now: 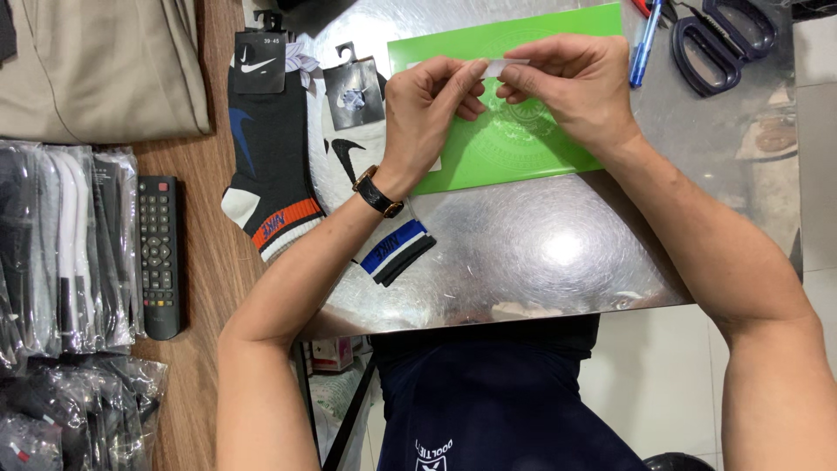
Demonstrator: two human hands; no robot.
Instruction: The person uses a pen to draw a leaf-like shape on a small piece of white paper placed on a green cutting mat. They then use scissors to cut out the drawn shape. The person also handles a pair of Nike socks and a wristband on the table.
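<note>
Shiny metal table (540, 253): left hand (427, 109) and right hand (575, 87) pinch small white strip (504, 64) between fingers above green cutting mat (523, 148). Dark sock pair (270, 148) tagged, lying left; strip not yet applied.

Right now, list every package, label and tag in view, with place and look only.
Small white label strip: pinched between left hand and right hand, above the green sheet.
Black card hang tag: atop the dark sock, left.
Grey card hang tag: on the white sock, beside it.
Clear plastic sock packages: stacked at far left, dark and white contents.
</note>
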